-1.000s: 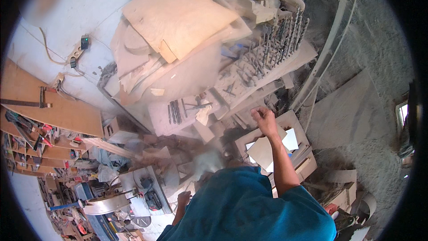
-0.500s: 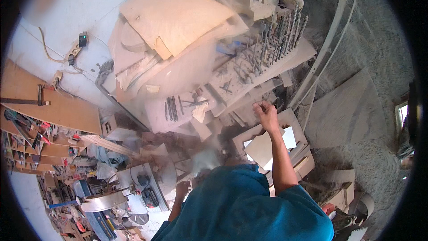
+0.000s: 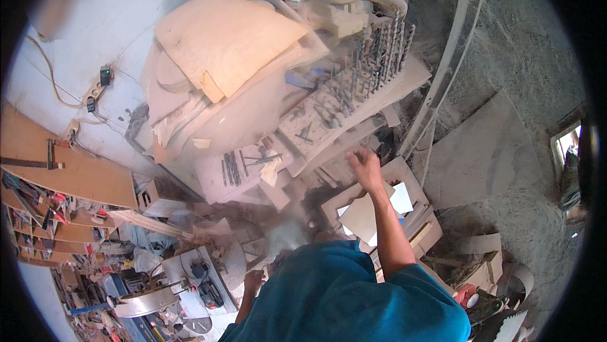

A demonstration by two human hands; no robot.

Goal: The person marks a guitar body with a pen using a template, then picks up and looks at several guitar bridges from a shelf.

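My right hand [image 3: 365, 168] is raised over the dusty bench, its fingers curled together. Whether anything small sits in them I cannot make out. Below its wrist lies a wooden frame [image 3: 404, 171] with pale sheets [image 3: 363, 215] inside its opening. Beyond the hand, a wooden drill-bit rack [image 3: 414, 79] carries many upright drill bits [image 3: 389, 54]. My left hand [image 3: 254, 279] is low beside my teal shirt, closed like a fist near light-coloured boards; what it grips, if anything, is hidden. Several loose drill bits [image 3: 231, 170] lie on the bench with a crumpled pale scrap [image 3: 270, 171].
Thin wooden sheets [image 3: 227, 44] are stacked at the back, with curved cut pieces [image 3: 335, 13] beside them. Tool shelves [image 3: 69, 234] and a power tool with a round metal guard [image 3: 148, 303] stand at left. A saw blade [image 3: 509, 328] shows at lower right.
The bench and everything on it have shifted slightly left in view as my head turned. My right hand's fingers have changed pose a little; it stays above the bench. My left hand remains low.
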